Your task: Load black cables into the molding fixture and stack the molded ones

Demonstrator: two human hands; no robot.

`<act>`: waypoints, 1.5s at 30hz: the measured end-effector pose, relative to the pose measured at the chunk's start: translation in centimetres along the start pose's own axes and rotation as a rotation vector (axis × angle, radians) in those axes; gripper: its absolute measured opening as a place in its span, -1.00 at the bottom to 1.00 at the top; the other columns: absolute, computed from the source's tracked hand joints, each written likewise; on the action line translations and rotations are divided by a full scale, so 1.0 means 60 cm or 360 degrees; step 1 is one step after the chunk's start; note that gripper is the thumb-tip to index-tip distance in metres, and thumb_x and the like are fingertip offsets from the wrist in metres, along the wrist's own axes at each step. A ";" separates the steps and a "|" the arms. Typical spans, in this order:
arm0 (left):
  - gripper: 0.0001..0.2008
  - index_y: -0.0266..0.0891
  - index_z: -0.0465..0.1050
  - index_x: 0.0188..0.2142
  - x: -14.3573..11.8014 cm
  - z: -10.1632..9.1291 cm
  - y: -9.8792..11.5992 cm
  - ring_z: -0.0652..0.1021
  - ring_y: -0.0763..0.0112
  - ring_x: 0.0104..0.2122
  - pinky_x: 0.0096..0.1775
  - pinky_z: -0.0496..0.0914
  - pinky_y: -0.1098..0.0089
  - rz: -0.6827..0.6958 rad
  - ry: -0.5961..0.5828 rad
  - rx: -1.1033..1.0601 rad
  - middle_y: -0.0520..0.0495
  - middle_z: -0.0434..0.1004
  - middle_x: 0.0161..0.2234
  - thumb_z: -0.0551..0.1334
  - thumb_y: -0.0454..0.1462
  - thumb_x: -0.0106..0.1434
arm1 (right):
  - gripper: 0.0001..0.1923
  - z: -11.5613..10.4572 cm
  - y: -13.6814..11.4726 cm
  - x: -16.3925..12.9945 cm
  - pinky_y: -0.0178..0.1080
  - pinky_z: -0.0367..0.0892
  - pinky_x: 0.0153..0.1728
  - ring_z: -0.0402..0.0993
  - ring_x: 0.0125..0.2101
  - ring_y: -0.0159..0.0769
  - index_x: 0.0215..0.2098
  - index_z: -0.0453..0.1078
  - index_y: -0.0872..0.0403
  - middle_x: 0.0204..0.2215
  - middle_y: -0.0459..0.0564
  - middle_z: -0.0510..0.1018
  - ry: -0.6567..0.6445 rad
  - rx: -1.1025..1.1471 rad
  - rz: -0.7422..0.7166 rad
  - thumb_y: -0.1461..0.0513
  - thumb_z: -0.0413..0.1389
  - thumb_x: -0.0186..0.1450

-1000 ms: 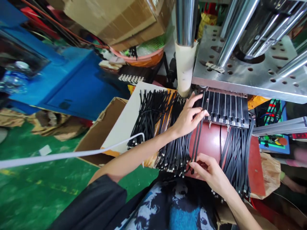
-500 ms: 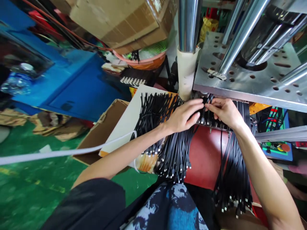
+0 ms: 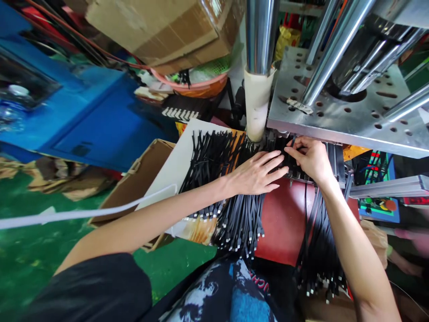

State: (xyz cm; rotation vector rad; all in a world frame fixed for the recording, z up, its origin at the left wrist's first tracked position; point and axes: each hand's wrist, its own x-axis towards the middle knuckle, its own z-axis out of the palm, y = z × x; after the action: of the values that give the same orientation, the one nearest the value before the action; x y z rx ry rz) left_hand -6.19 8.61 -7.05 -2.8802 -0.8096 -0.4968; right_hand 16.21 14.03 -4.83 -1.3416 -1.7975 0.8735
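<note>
My left hand (image 3: 257, 173) lies flat with its fingers spread on the black cables at the left end of the slotted mould (image 3: 337, 161) under the press plate (image 3: 338, 107). My right hand (image 3: 311, 157) pinches a black cable end (image 3: 292, 144) and presses it at the mould's slots, right beside the left fingertips. A heap of loose black cables (image 3: 217, 170) with small metal-tipped ends fans out over a white board (image 3: 174, 174) to the left. Another bundle of cables (image 3: 321, 241) hangs from the mould down over the red surface (image 3: 284, 223).
Steel columns (image 3: 259, 31) rise above the press plate. A cream sleeve (image 3: 256, 105) wraps the near column. An open cardboard box (image 3: 140, 179) and blue machine (image 3: 94, 116) stand left on the green floor (image 3: 40, 259). A control panel (image 3: 378, 201) sits right.
My right hand rose from the hanging cables at the red surface up to the mould and now works a cable end there. My left hand flattened beside it.
</note>
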 end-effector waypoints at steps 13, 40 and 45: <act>-0.38 -0.42 0.20 0.45 0.048 -0.036 0.024 0.19 -0.04 0.49 0.47 -0.04 -0.17 -0.0494 -0.0234 -0.0106 -0.38 0.18 0.48 0.03 -0.07 0.57 | -0.42 0.004 -0.045 -0.071 0.00 0.41 -0.20 0.52 -0.20 0.03 0.38 0.43 0.04 -0.05 0.32 0.54 -0.0028 -0.1628 -0.0145 0.32 -0.11 0.48; -0.66 -0.36 0.60 -0.07 0.174 0.044 -0.122 0.60 -0.04 0.01 0.13 0.37 -0.01 -0.0667 0.0135 -0.0136 -0.38 0.67 -0.10 0.04 -0.31 0.47 | -0.36 0.014 -0.025 -0.056 -0.04 0.47 -0.15 0.58 -0.14 0.01 0.36 0.45 0.05 -0.03 0.30 0.51 0.0036 -0.1426 -0.0157 0.40 -0.12 0.40; -0.70 -0.34 0.60 -0.06 0.194 0.041 -0.129 0.61 0.00 0.00 0.15 0.37 0.01 -0.0843 -0.0020 -0.0187 -0.38 0.66 -0.06 0.08 -0.31 0.47 | -0.39 0.017 -0.044 0.012 0.01 0.45 -0.24 0.61 -0.27 0.02 0.39 0.41 0.04 0.04 0.43 0.54 0.0077 -0.1498 0.0064 0.34 -0.11 0.43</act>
State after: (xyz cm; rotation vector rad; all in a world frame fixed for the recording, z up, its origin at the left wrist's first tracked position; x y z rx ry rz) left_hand -0.19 21.35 -5.30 -2.7472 -1.6057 -0.5876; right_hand 13.93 14.00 -2.98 -1.9212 -2.2432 -0.0580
